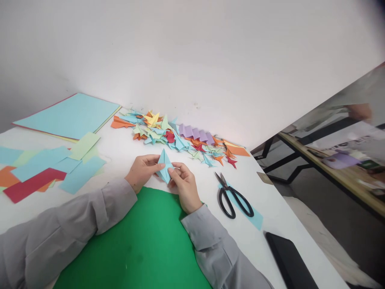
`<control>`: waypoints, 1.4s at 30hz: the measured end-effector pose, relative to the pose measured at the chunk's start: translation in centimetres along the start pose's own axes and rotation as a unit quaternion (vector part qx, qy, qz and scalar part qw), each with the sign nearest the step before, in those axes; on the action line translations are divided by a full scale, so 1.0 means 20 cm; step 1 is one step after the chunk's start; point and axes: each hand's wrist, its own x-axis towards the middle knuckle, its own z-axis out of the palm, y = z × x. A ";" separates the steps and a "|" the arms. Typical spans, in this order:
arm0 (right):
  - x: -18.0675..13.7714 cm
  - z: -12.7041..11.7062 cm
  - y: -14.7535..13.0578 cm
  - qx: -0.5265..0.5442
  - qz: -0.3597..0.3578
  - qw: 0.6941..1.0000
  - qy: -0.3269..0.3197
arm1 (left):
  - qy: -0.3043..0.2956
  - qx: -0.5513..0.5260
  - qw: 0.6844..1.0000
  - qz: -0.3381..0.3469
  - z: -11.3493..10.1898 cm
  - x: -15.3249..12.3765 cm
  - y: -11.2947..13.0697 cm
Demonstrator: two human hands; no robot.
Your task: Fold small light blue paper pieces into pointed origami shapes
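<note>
- The left hand (142,171) had its thumb and fingers clamped on the left side of a folded blue paper (164,163).
- The right hand (187,187) pinched the paper's right side, its thumb on the near face.
- The paper was held up between both hands, above the near part of a white bench (207,182). It was a pointed diamond with a seam down its middle.
- Progress, as far as could be judged: several folds appeared done on this piece. Whether more were left could not be told. A heap (155,120) of folded pieces lay beyond the hands, while flat strips (37,184) at the left were unfolded.
- Below the hands spread one green sheet (135,241); whether mat or cloth was unclear.
- To the right lay one pair of scissors (226,187), blades slightly parted, on one blue strip (256,219). Nearer stood out one black slab (288,259), perhaps a phone.
- Counts: two hands, one paper between them. The heap was too tangled to count, though it had one purple pleated piece (195,133). The overlapping flat strips numbered at least eight.
- At the far left, large sheets (66,116) lay stacked, blue on top, their exact number hidden.
</note>
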 end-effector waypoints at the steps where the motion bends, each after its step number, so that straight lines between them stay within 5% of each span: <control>1: 0.00 0.00 0.00 0.003 0.001 1.000 0.006 | 0.011 -0.013 1.000 0.005 0.00 0.00 0.00; 17: 0.02 -0.01 0.02 0.062 -0.002 0.998 0.012 | 0.009 -0.039 0.998 0.041 0.01 0.00 0.00; 42: 0.00 -0.02 0.01 -0.010 0.021 1.000 -0.003 | 0.007 0.036 0.999 0.028 0.01 0.00 0.01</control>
